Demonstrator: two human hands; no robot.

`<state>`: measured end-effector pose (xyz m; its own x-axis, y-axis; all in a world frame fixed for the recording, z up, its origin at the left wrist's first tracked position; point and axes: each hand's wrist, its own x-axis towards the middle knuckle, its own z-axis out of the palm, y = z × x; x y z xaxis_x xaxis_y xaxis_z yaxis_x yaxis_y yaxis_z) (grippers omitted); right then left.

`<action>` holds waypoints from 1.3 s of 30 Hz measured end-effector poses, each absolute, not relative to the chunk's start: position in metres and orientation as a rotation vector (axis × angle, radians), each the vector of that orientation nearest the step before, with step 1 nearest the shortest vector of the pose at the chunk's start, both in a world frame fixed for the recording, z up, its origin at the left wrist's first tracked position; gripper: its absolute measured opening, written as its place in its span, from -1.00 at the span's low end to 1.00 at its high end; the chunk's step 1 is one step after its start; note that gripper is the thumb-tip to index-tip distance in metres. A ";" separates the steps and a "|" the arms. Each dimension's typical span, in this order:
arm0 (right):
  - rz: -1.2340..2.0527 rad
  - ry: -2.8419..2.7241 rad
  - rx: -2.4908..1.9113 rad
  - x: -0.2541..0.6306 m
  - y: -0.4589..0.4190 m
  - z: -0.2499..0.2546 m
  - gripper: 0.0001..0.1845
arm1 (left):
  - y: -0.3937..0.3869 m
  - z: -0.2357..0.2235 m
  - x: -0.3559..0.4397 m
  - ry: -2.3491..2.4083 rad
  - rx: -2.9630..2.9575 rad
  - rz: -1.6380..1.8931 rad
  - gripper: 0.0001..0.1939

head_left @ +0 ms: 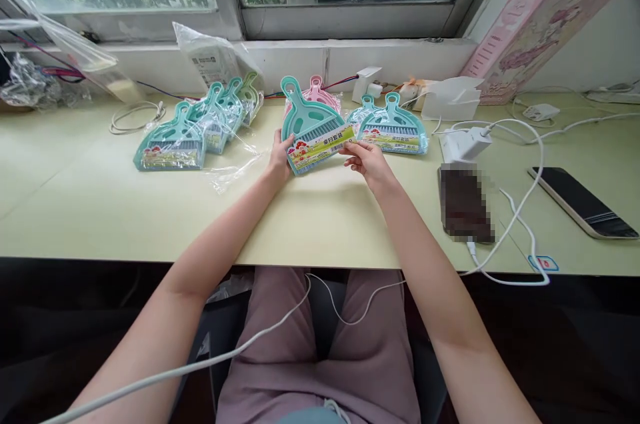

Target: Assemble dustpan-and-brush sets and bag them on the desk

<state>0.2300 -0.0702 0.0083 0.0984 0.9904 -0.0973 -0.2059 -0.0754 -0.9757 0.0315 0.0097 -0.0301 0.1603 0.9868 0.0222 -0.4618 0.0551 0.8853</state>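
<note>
Left hand (281,156) clamped on left edge of mint-green plastic dustpan-and-brush set (307,116), right hand (367,161) pinching right end of its yellow-green printed label (323,146): hands apart, one set between them! Set tilted, held over pale yellow-green desk (310,224). Right behind, pink plastic dustpan set (316,96). Rightward, two mint dustpan sets in clear wrap (393,131), overlapping. Over left, leaning row of wrapped green dustpan sets (173,147). Far right, dark-screened phone (585,201), lying flat.
</note>
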 end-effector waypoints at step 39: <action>1.135 -0.773 -0.967 0.234 -0.061 0.012 -0.61 | 0.001 -0.026 0.030 0.750 1.166 1.085 -0.12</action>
<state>0.2345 -0.0614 0.0121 0.2589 0.9656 0.0261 -0.3781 0.1262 -0.9171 0.0303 0.0012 -0.0260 0.3325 0.9407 0.0667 -0.2697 0.0271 0.9626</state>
